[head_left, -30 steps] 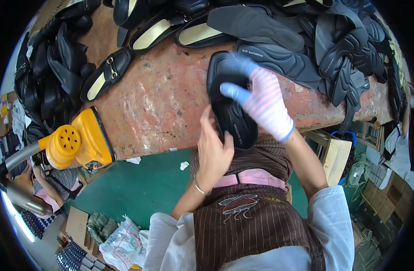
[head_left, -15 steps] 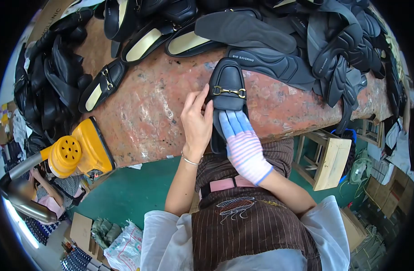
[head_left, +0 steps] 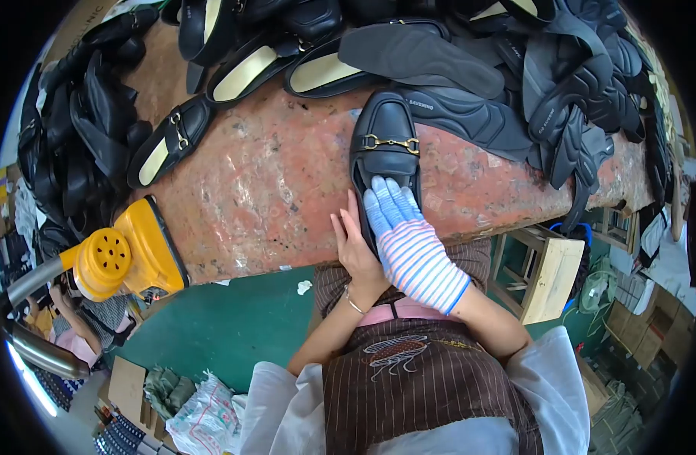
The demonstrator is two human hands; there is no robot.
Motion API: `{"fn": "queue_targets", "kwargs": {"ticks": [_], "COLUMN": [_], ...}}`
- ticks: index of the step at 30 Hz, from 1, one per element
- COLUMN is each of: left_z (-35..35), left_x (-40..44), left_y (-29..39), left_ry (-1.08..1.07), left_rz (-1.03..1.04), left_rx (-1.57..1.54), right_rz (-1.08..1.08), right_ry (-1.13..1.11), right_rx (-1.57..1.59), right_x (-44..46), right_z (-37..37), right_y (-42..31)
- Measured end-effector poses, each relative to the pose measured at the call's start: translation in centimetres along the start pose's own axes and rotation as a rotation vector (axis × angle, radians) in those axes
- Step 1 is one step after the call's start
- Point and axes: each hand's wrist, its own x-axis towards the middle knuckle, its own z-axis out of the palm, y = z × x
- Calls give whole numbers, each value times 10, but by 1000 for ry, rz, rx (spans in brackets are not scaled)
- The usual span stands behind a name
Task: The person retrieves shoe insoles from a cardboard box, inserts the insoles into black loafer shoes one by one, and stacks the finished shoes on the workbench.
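A black loafer (head_left: 386, 120) with a gold horsebit buckle lies toe-away near the table's front edge. My bare left hand (head_left: 358, 246), with a bracelet at the wrist, cups its heel end from the left, fingers along the side. In a striped, blue-fingered glove, my right hand (head_left: 403, 235) lies over the shoe's opening. Its fingers are stretched out flat, with the tips at the edge of the vamp. The glove hides most of the inside of the shoe. Just beyond the toe lies a black padded insole (head_left: 469, 121) with printed lettering.
More insoles (head_left: 575, 83) are heaped at the back right. Black loafers (head_left: 169, 144) line the back and left of the worn reddish table (head_left: 249, 182). A yellow extraction hood (head_left: 139, 246) on a metal pipe stands at the left edge. A wooden stool (head_left: 551, 279) is below right.
My left hand has slid from beside the buckle down to the heel end. My right fingers have drawn back from under the vamp, and their tips now show.
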Motion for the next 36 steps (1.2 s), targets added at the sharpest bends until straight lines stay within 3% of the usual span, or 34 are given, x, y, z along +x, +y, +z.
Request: {"fn": "queue_targets", "kwargs": {"ticks": [4,6,7,10,11,14,15,18,23,25,26,28,29,32,33,36], "left_z": [-8,-10,-9,-4,-4,-5,-5,-7,-8,-10,-12,-6,-6,-4,-4,-31], "left_x": [8,6,5,10,12,6,4,9,0,4,3,2,3,9,7,14], "left_y": [11,15,14,10,11,13,13,9,14,10,8,6,7,6,9,18], "left_ry": [2,-7,3,45,54,44,24,18,-17,-19,3,1,-16,35,52,-37], "left_rz": [30,19,24,30,32,49,44,36,12,19,14,38,46,33,28,39], "left_rx": [30,44,47,61,46,9,24,72,52,47,79,63,42,14,-7,-19], "right_rz": [206,456,447,162,153,343,349,175,355,568,534,483,473,580,592,323], "right_ry": [-97,-644,-646,-30,-33,-513,-509,13,-214,-311,-307,191,191,-462,-459,-775], "right_rx": [13,214,212,-81,-79,-6,-5,-146,-28,114,132,2,9,14,9,203], "right_x": [38,74,66,27,33,59,52,35,54,70,65,54,64,84,83,79], "right_z": [6,4,5,11,13,7,7,20,39,35,47,79,74,42,29,-17], "right_y": [13,21,17,2,6,23,19,5,28,23,26,43,39,37,34,35]}}
